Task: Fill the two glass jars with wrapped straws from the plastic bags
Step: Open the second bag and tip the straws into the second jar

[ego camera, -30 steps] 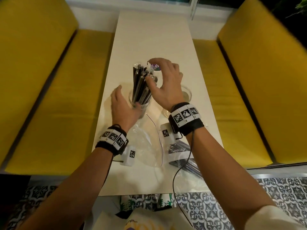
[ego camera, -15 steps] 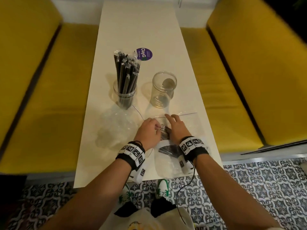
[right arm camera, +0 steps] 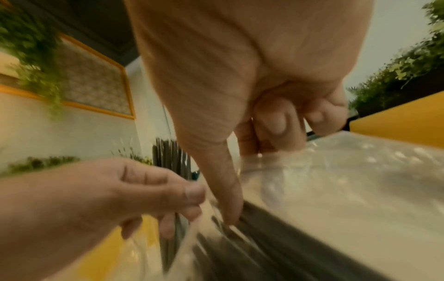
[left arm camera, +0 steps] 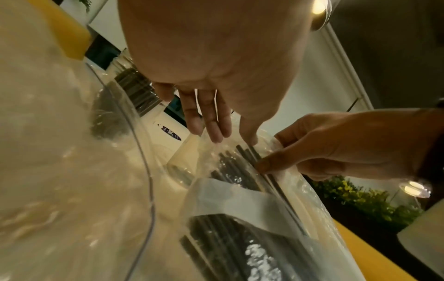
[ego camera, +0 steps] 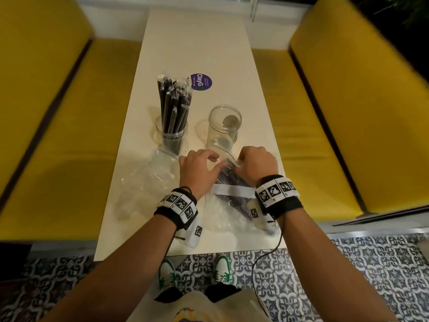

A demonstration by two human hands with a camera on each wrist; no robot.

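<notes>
**Head view: both hands at the mouth of the straw bag**

Head view showed a long white counter (ego camera: pixel 197 43) running away from the person, flanked by yellow benches (ego camera: pixel 348 101) on both sides, above a patterned tile floor (ego camera: pixel 348 275). An emptied clear bag (ego camera: pixel 148 182) lay crumpled on the counter's near left part. Beside it to the right, under both hands, lay the second bag (ego camera: pixel 229 214), clear plastic with a white label band across it and dark wrapped straws (left arm camera: pixel 240 247) inside, its open end pointing toward the jars.

Further back stood the two jars side by side, slightly apart. The left jar (ego camera: pixel 171 138) held an upright bundle of wrapped black straws (ego camera: pixel 174 103) rising well above its rim. The right jar (ego camera: pixel 224 126) stood empty, just beyond the hands. A round purple sticker (ego camera: pixel 201 82) lay on the counter behind the left jar.

The left hand (ego camera: pixel 197 170) sat over the bag's open end; in the right wrist view its fingers (right arm camera: pixel 190 192) were curled, thumb against forefinger, pinching the plastic edge. The right hand (ego camera: pixel 257 163) was at the other side of the opening, its fingers curled under; in the left wrist view its thumb (left arm camera: pixel 276 161) pressed onto the straw ends through the mouth, with the plastic gathered under the curled fingers. The hands were close but not touching. Both wrists wore black bands with marker tags.
</notes>
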